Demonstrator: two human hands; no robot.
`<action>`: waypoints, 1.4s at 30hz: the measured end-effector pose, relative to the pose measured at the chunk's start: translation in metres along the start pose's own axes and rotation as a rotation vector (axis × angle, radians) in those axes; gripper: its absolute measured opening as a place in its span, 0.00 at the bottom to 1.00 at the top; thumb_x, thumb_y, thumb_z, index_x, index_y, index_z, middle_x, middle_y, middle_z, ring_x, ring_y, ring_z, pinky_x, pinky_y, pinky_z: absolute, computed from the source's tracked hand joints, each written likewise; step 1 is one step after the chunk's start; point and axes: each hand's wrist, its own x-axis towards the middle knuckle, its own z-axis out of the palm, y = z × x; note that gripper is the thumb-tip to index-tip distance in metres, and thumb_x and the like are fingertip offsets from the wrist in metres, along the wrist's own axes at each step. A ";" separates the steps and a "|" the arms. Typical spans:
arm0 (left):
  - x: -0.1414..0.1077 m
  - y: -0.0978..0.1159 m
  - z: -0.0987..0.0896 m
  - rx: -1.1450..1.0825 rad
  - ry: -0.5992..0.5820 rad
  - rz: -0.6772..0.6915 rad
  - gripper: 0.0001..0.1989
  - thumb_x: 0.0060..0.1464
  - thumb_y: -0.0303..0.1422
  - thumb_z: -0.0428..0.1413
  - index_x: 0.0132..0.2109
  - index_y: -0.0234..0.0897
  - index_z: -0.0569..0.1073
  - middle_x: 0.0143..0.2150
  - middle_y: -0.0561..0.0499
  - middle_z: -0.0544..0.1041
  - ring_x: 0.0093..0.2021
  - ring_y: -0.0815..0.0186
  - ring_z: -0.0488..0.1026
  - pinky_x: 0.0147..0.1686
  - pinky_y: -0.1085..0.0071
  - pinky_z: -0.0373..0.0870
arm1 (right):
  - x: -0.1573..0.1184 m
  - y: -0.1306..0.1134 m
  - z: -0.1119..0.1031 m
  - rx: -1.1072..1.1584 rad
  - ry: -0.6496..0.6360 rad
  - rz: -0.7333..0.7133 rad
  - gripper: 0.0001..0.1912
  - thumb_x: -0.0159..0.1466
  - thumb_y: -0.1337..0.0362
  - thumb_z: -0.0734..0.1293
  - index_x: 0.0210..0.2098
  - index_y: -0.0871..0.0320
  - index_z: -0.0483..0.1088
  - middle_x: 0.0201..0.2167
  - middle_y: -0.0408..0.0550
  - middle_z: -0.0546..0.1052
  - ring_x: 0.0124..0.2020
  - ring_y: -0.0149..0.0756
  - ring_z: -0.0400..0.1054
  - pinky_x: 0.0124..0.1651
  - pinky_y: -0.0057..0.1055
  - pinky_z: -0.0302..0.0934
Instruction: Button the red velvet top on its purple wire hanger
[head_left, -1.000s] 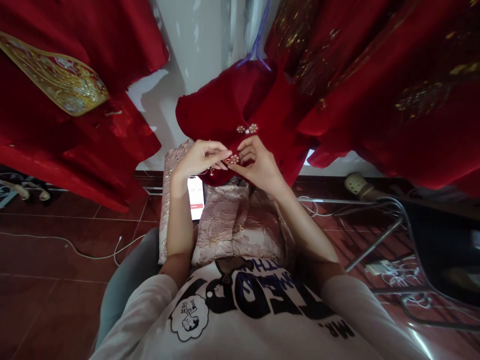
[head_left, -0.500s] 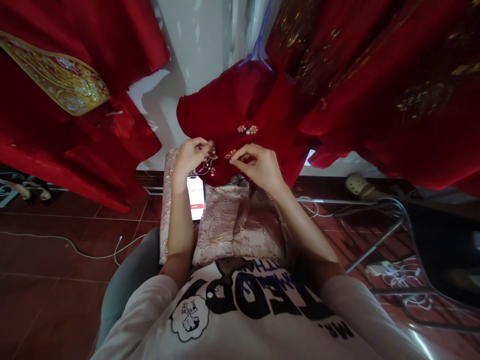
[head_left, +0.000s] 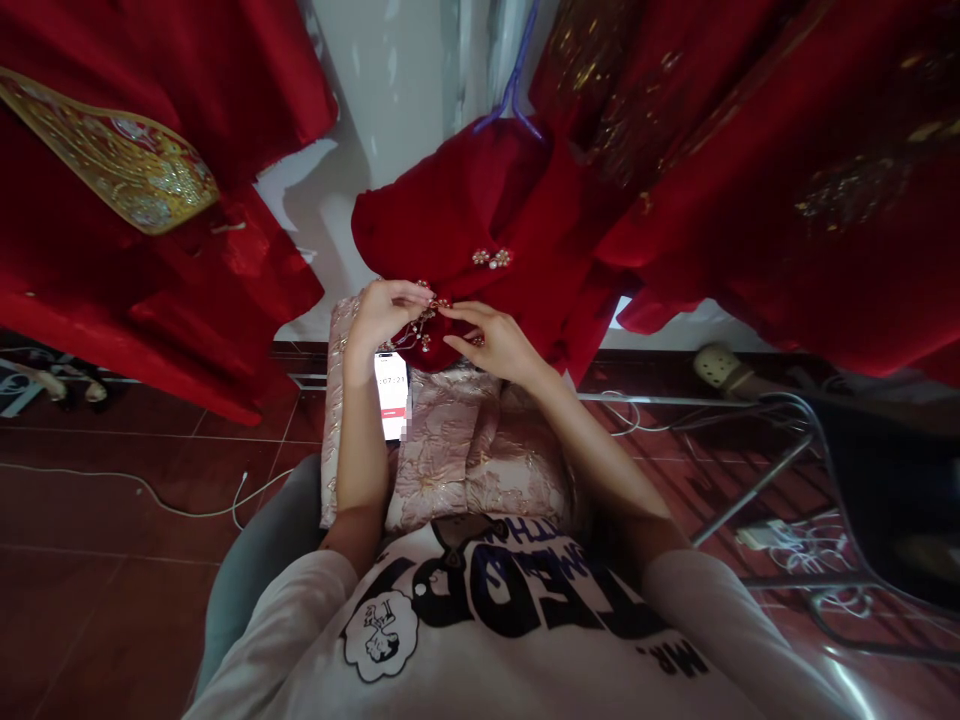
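Red garment (head_left: pixel 427 225): frame centre, neckline (head_left: pixel 493 195) toward top edge, long axis roughly vertical. Left hand (head_left: pixel 382 313) pinches a beaded ornament (head_left: pixel 430 312); right hand (head_left: pixel 495 342), thumb and forefinger parted, touches it.

Looks like a clothes workroom or dress shop, hard to say which; shows red garments (head_left: pixel 255 70) hanging at both sides, with gold embroidery (head_left: pixel 161 180), and a red top (head_left: pixel 435 220) on a purple hanger (head_left: pixel 516 85) between them; has a tiled floor (head_left: pixel 112 490) and loose cables (head_left: pixel 814 555) near a black chair (head_left: pixel 892 490)
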 end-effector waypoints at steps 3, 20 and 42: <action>0.000 0.001 0.001 0.003 -0.004 -0.006 0.14 0.49 0.19 0.62 0.43 0.31 0.85 0.42 0.45 0.87 0.43 0.63 0.84 0.53 0.65 0.82 | 0.001 0.006 0.004 -0.037 -0.004 -0.041 0.24 0.69 0.62 0.70 0.64 0.56 0.75 0.65 0.55 0.75 0.64 0.48 0.72 0.64 0.51 0.73; -0.001 -0.001 0.002 0.118 0.097 0.068 0.07 0.52 0.23 0.67 0.39 0.34 0.86 0.40 0.45 0.87 0.41 0.62 0.84 0.47 0.67 0.81 | 0.000 0.009 0.011 -0.120 -0.008 -0.055 0.28 0.72 0.56 0.68 0.69 0.56 0.70 0.69 0.55 0.72 0.70 0.49 0.66 0.74 0.54 0.61; 0.006 -0.023 0.002 0.275 -0.499 -0.292 0.08 0.39 0.23 0.63 0.27 0.41 0.84 0.23 0.54 0.81 0.20 0.70 0.74 0.18 0.80 0.66 | -0.005 0.034 -0.024 -0.335 -0.184 0.273 0.12 0.60 0.67 0.76 0.43 0.61 0.77 0.39 0.56 0.82 0.39 0.45 0.78 0.50 0.43 0.73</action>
